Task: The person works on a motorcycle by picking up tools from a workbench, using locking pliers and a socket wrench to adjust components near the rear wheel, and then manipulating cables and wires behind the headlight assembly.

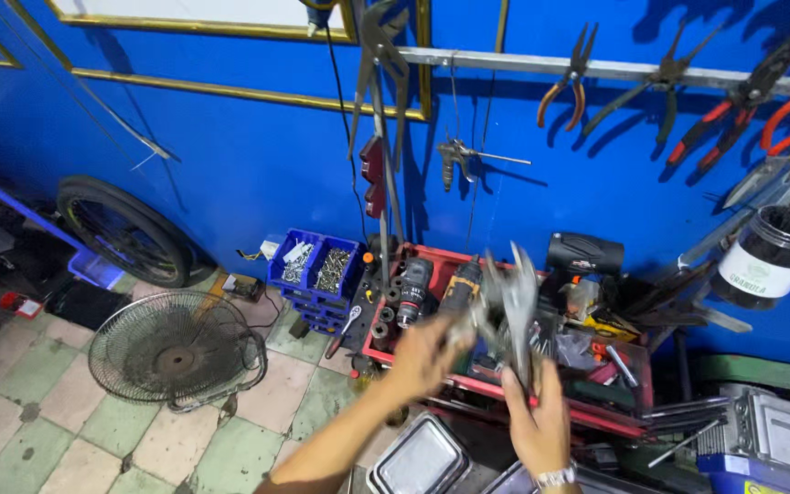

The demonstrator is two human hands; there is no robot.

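My left hand (424, 352) reaches over a red tool tray (505, 389) and its fingers close around a blurred grey metal tool. My right hand (539, 421), with a watch on the wrist, grips the handles of a large pair of metal pliers (516, 306) that point upward. Both hands are motion-blurred and meet above the tray. The tray holds cordless drills (418, 288), sockets and several loose hand tools.
Blue bins of screws (314, 265) stand left of the tray. A fan grille (174, 348) and a tyre (125, 229) lie on the tiled floor. Pliers and cutters (571, 78) hang on a rail along the blue wall. A black jar (768, 256) stands at right.
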